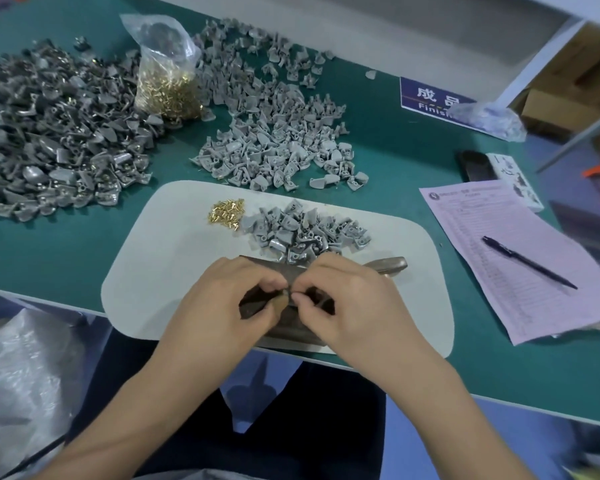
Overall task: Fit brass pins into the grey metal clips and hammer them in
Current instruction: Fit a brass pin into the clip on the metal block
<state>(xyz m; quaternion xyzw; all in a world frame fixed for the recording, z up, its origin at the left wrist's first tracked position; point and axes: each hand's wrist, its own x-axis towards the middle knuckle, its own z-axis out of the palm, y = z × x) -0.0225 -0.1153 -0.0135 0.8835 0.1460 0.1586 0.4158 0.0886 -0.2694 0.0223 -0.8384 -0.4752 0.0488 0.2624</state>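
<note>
Both our hands meet, curled, over the dark block (pixel 284 327) on the white mat (pixel 153 271): left hand (pixel 222 299) and right hand (pixel 347 303) pinch one small clip (pixel 289 292), below the clip heap (pixel 305 230) and brass pins (pixel 226 211).

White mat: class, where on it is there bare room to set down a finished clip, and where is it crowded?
Bare: the white mat's left part, below the loose brass pins. Crowded: the middle, with the clip heap and both hands, left hand, right hand.
</note>
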